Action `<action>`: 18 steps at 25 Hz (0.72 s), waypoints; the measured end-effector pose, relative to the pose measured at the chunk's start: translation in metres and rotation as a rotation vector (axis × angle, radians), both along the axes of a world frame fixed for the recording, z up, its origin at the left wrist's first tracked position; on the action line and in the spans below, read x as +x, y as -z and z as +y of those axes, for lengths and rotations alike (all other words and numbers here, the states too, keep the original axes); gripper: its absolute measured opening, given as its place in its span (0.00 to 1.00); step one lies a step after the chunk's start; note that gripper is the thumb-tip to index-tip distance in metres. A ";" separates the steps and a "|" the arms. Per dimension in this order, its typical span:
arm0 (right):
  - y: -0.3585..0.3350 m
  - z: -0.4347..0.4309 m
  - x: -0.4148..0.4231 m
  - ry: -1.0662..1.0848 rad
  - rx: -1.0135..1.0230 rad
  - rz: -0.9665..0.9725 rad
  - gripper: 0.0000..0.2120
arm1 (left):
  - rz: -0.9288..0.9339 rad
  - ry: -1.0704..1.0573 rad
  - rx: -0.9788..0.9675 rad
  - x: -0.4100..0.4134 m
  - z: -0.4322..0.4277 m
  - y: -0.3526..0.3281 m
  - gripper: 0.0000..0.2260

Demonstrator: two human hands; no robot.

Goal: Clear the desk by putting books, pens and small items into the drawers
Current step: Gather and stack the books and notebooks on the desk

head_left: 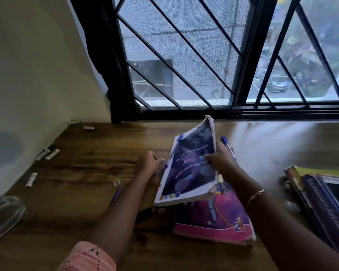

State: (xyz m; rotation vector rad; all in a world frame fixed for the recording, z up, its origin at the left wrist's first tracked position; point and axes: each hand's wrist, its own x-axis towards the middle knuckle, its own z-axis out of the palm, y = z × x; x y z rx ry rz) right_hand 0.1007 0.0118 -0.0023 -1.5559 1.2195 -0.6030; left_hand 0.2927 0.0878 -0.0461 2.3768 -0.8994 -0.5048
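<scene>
A dark purple notebook [190,165] with a white border is tilted up over the wooden desk [86,159]. My right hand [221,163] grips its right edge, thumb on the cover, with a blue pen [228,146] held against the back. My left hand [149,165] is curled at the notebook's left edge, with a blue pen tip showing by its fingers. Under the raised notebook lies a pink and purple book [215,218], flat on the desk. Another purple pen [116,194] lies beside my left forearm.
A stack of books and spiral notebooks [321,202] sits at the right edge. Small white sticks [47,154] and another white stick [31,179] lie along the left wall, a clear cap [116,181] mid-desk, a clear plastic lid [4,216] front left. A barred window [223,55] runs behind the desk.
</scene>
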 end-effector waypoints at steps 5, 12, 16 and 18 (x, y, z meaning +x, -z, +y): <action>0.005 0.011 -0.044 -0.054 0.067 -0.114 0.12 | -0.185 -0.084 -0.075 -0.021 0.012 -0.004 0.10; 0.032 0.022 -0.059 0.074 -0.103 0.553 0.16 | 0.020 0.024 0.100 -0.063 0.009 0.006 0.24; 0.024 0.024 -0.056 0.099 -0.028 0.548 0.19 | 0.401 -0.029 -0.070 -0.059 0.005 0.006 0.33; 0.024 0.016 -0.058 0.105 0.035 0.454 0.16 | 0.650 -0.061 -0.167 -0.059 0.006 0.003 0.22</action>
